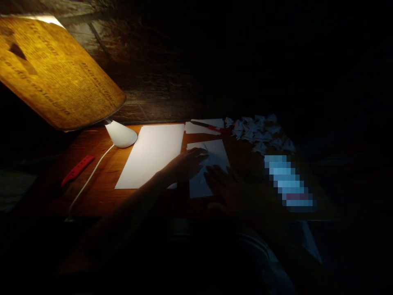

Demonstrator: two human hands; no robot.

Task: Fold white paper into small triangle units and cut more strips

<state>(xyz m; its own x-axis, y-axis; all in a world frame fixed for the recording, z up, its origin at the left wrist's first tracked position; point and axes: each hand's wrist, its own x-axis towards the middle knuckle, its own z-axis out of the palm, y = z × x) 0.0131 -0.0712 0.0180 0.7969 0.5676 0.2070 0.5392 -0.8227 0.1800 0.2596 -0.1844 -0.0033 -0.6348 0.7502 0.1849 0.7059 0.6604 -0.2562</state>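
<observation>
A sheet of white paper [199, 186] with faint crease lines lies on the wooden table in front of me. Over its left side rests my left hand [188, 164], palm down, with the fingers stretched out toward the right. My right hand [225, 186] is on the sheet's lower right part, its fingers spread and dim in the shadow. Neither hand grips anything that I can see. Left of these hands lies a stack of blank white paper [153, 151], brightly lit, partly covered by my left forearm.
A lamp with a printed shade [61, 73] and white base [121, 135] stands at the left, its cord [89, 180] trailing forward. Nearby is a red cutter-like tool [77, 170]. Behind are scissors [211, 128] on paper, several folded paper pieces [258, 131] and, at right, a pixelated screen [288, 182].
</observation>
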